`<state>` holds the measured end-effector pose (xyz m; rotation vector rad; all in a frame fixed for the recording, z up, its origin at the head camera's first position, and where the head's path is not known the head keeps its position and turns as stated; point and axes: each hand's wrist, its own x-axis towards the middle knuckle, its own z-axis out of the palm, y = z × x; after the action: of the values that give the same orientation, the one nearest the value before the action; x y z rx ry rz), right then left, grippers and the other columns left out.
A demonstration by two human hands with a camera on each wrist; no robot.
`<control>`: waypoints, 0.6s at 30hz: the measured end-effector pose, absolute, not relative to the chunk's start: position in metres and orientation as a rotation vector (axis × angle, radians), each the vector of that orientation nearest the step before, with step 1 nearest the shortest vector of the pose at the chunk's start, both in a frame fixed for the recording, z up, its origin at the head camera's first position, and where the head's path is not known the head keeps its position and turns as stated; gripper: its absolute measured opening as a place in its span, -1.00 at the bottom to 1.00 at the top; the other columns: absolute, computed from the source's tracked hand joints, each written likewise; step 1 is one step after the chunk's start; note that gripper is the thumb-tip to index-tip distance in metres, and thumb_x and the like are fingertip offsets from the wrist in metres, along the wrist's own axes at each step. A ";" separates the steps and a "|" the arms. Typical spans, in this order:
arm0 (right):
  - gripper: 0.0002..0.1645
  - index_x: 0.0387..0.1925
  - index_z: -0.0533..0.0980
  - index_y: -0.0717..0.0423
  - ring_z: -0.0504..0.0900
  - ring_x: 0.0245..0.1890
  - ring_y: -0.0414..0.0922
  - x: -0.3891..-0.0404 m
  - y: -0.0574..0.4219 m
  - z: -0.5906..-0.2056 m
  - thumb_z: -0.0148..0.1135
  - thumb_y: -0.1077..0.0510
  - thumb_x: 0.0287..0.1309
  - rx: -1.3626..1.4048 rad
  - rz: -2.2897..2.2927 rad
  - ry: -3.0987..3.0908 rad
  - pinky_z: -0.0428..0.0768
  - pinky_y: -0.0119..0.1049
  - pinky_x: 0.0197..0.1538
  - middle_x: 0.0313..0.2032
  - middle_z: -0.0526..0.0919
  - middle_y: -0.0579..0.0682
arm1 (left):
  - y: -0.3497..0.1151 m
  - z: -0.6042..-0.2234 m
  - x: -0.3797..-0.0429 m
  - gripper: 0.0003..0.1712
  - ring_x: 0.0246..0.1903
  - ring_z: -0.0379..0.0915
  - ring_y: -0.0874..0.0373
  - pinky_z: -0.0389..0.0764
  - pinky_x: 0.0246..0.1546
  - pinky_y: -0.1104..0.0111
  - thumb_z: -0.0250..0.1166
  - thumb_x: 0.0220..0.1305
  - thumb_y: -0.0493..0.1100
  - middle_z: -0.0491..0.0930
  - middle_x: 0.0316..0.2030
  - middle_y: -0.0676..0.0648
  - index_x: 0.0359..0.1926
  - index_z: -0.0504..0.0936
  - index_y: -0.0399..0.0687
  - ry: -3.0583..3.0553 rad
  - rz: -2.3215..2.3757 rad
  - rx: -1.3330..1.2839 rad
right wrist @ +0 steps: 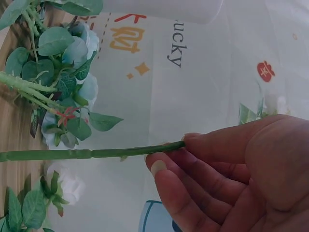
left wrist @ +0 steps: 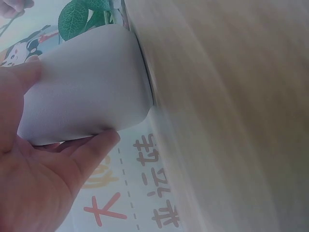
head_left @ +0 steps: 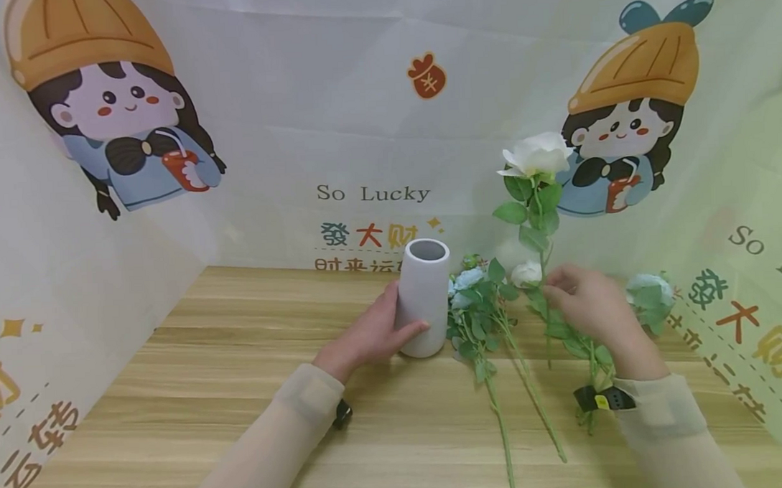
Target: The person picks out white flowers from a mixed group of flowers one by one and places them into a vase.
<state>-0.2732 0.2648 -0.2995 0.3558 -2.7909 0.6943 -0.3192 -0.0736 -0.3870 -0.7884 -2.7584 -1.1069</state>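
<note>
A printed cloth backdrop point(head_left: 262, 83) rises behind the wooden worktop point(head_left: 241, 393). Toward its back edge a white vase point(head_left: 425, 293) stands upright, the left hand point(head_left: 371, 331) curling fingers and thumb round it. The right hand point(head_left: 592, 305) pinches a white rose point(head_left: 538, 156) by its stem point(head_left: 548, 325), bloom up, over the worktop's right half. Blue flowers point(head_left: 468, 279) lie between the hands.

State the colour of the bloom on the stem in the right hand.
The bloom is white; the head view shows it best.

Room above vase point(head_left: 426, 294), perhaps little behind; blue flowers point(head_left: 468, 279) block its right
</note>
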 end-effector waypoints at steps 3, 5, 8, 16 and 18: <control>-0.74 -0.06 0.54 0.21 0.60 -0.16 0.14 -0.272 0.264 -0.299 0.08 0.09 0.45 0.352 0.709 -2.770 0.60 0.12 -0.20 -0.17 0.67 0.19 | -0.074 -0.387 -0.319 -0.01 0.20 0.24 0.05 0.32 0.27 0.09 0.30 0.33 0.18 0.25 0.26 -0.20 0.46 -0.06 -0.14 -2.754 -1.102 -0.795; -0.74 -0.06 0.54 0.21 0.59 -0.15 0.14 -0.272 0.263 -0.298 0.07 0.10 0.46 0.348 0.718 -2.758 0.60 0.12 -0.20 -0.17 0.67 0.17 | -0.074 -0.388 -0.320 -0.02 0.20 0.24 0.05 0.32 0.27 0.10 0.30 0.33 0.19 0.25 0.26 -0.19 0.46 -0.06 -0.14 -2.753 -1.097 -0.795; -0.74 -0.06 0.54 0.20 0.59 -0.15 0.13 -0.271 0.261 -0.297 0.07 0.09 0.47 0.344 0.725 -2.736 0.59 0.12 -0.19 -0.15 0.66 0.17 | -0.073 -0.388 -0.320 -0.02 0.20 0.25 0.05 0.32 0.27 0.09 0.30 0.32 0.20 0.26 0.26 -0.20 0.46 -0.06 -0.14 -2.750 -1.094 -0.797; -0.65 0.04 0.52 0.22 0.55 -0.10 0.13 -0.266 0.253 -0.292 0.06 0.04 0.48 0.347 0.751 -2.672 0.56 0.17 -0.11 -0.06 0.63 0.20 | -0.073 -0.388 -0.319 -0.01 0.19 0.25 0.05 0.33 0.27 0.09 0.31 0.32 0.18 0.26 0.26 -0.19 0.46 -0.06 -0.14 -2.748 -1.119 -0.794; -0.64 0.05 0.52 0.21 0.55 -0.10 0.13 -0.264 0.251 -0.290 0.05 0.02 0.48 0.354 0.758 -2.650 0.55 0.17 -0.11 -0.05 0.63 0.20 | -0.074 -0.388 -0.319 -0.01 0.20 0.25 0.06 0.33 0.27 0.09 0.30 0.33 0.18 0.25 0.27 -0.19 0.47 -0.07 -0.13 -2.749 -1.121 -0.797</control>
<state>-0.2644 0.2512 -0.2899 0.3542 -2.6504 0.7579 -0.3192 -0.0737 -0.3880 -0.7975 -2.7487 -1.1210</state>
